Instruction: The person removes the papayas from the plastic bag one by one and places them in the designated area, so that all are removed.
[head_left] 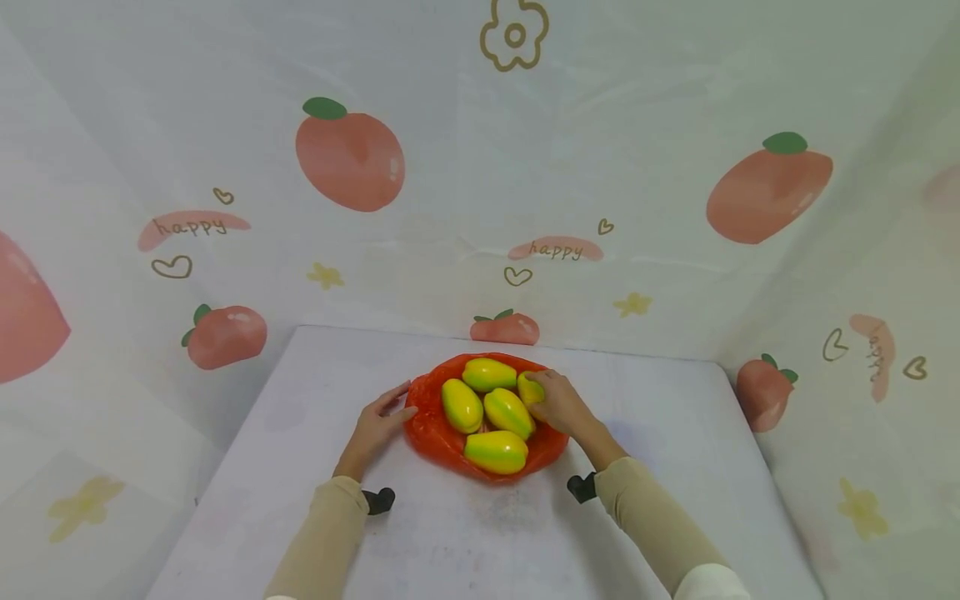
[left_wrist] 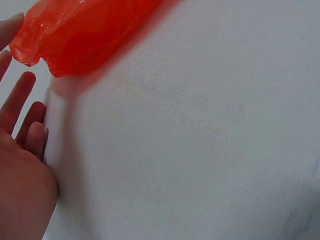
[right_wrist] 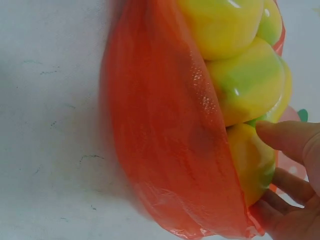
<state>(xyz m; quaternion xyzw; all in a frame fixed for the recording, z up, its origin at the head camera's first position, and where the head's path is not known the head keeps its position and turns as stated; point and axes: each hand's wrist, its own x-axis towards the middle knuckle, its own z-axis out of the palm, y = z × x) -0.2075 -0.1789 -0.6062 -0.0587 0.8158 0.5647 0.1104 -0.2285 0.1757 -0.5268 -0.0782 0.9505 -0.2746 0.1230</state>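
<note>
A thin red plastic bag (head_left: 438, 444) lies spread open on the table, with several yellow-green papayas (head_left: 496, 452) inside it. At the bag's right side, my right hand (head_left: 564, 406) grips one papaya (right_wrist: 252, 162), thumb over its top and fingers along its outer side. That papaya is partly hidden by the hand in the head view. My left hand (head_left: 377, 431) is at the bag's left edge, fingers loosely extended. In the left wrist view its thumb (left_wrist: 11, 31) overlaps the red plastic, and the other fingers are spread beside it.
The white table (head_left: 480, 550) ends at a patterned cloth wall (head_left: 450, 275) behind, with more cloth on both sides. Dark wrist-camera mounts (head_left: 380, 501) stick out from both sleeves, low over the table.
</note>
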